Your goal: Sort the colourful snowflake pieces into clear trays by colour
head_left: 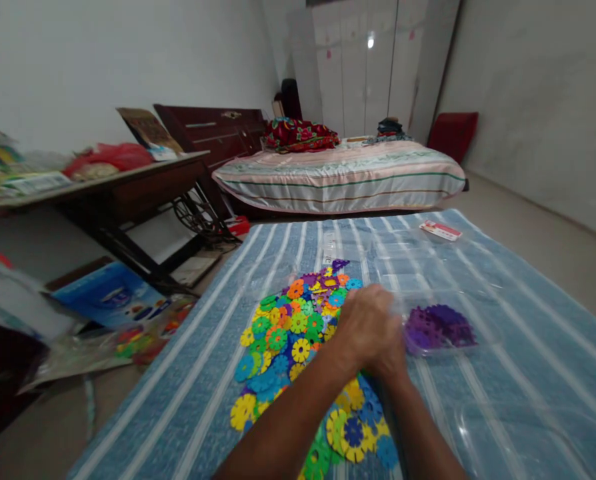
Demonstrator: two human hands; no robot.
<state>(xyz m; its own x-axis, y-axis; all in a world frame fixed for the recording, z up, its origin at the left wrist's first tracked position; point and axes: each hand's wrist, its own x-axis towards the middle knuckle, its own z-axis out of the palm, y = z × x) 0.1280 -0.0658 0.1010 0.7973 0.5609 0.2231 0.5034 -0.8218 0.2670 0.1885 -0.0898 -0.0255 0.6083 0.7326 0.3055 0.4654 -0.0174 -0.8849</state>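
Note:
My left hand (367, 319) and my right hand (391, 350) are pressed together over the right edge of a spread-out pile of flower-shaped plastic discs (301, 323) in yellow, green, blue, orange and purple. The left hand's fingers curl in, and what they hold, if anything, is hidden. Blur and the left hand cover the right hand's fingers. Just right of my hands, purple notched discs (441, 327) lie in a compartment of a clear plastic box (418, 267). A few purple pieces (339, 265) sit at the far tip of the pile.
A blue striped cloth (178, 393) covers the surface under everything. On it lie a red-and-white card (441, 231) at the far right and a clear plastic lid or tray (523, 433) near the lower right. Beyond stand a bed (343, 180) and a cluttered sewing table (128, 183).

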